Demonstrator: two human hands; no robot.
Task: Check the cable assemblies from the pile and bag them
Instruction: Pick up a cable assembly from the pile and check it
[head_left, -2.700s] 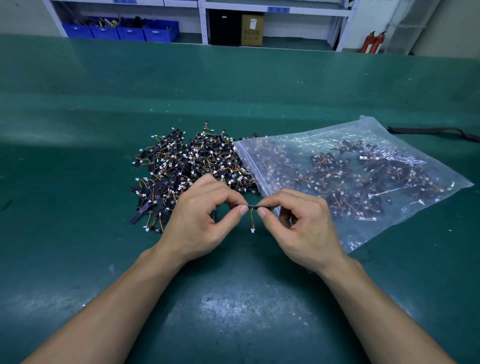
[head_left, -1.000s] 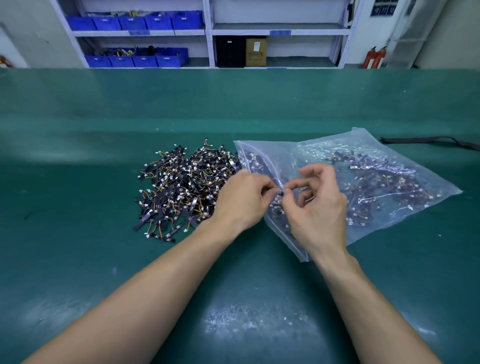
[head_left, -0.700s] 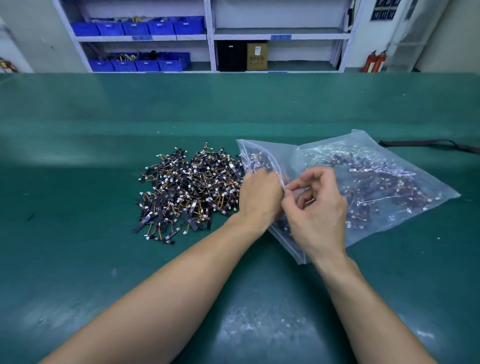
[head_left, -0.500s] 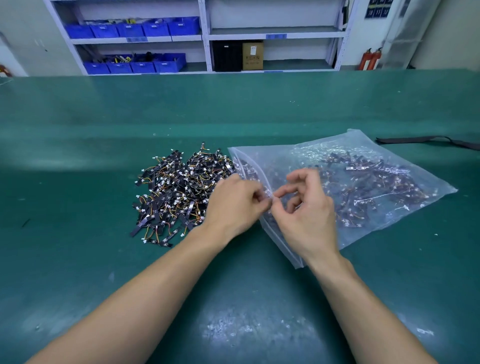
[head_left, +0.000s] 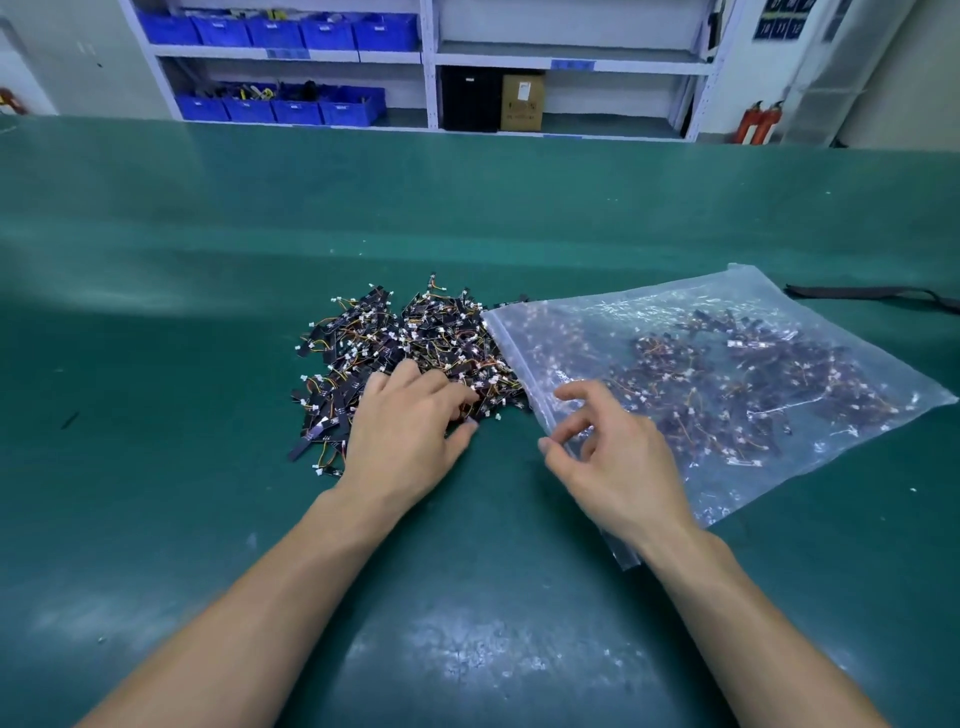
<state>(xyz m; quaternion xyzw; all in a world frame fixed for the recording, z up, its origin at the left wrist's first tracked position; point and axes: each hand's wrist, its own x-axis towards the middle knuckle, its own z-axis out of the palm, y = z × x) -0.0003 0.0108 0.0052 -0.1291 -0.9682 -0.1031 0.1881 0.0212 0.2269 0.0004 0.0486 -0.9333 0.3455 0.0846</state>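
A pile of small black cable assemblies (head_left: 410, 335) with orange wires and white plugs lies on the green table (head_left: 208, 415). To its right lies a clear zip bag (head_left: 582, 317), its mouth toward the pile, with several assemblies inside. My left hand (head_left: 408, 428) rests palm down on the near right part of the pile, fingertips among the assemblies; I see nothing lifted in it. My right hand (head_left: 610, 460) hovers over the bag's near mouth edge, its fingers loosely curled and holding nothing.
A black strap (head_left: 872, 292) lies on the table behind the bag at the far right. Beyond the table stand white shelves with blue bins (head_left: 280, 31), a cardboard box (head_left: 522, 101) and red fire extinguishers (head_left: 753, 122).
Both hands were together at the bag's mouth, putting an assembly in. Now the left hand has moved left onto the pile and the right hand has let go and drawn back.
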